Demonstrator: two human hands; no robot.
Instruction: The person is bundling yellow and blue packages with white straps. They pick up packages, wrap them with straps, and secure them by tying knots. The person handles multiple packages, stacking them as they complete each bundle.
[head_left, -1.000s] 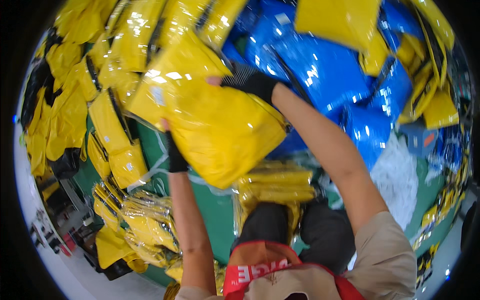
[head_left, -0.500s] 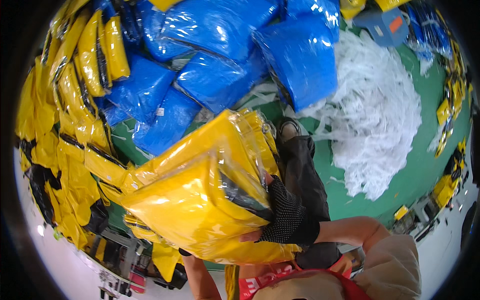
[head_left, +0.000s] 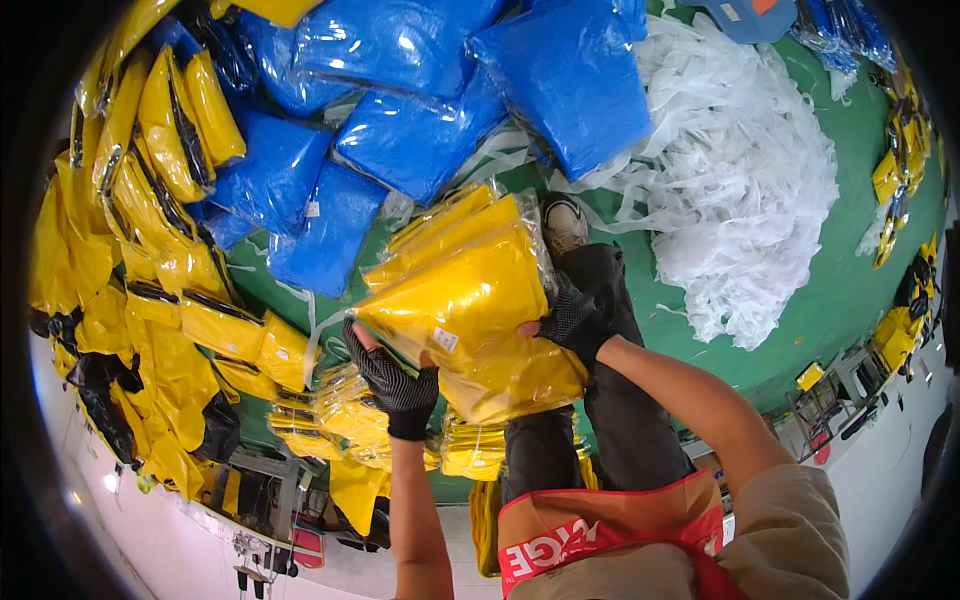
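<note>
I hold a stack of yellow plastic-wrapped packages between both hands, over my lap. My left hand, in a black dotted glove, grips the stack's lower left corner. My right hand, gloved the same way, presses against its right side. My dark trouser legs and a pale shoe show beneath and behind the stack.
Blue wrapped packages are heaped on the green floor ahead. Yellow packages lie piled along the left, several more by my left knee. A mound of white plastic strips lies to the right.
The view has swung, bringing more of the floor and the white heap into sight. The yellow stack now sits flatter between both hands, with the left hand visible on its corner.
</note>
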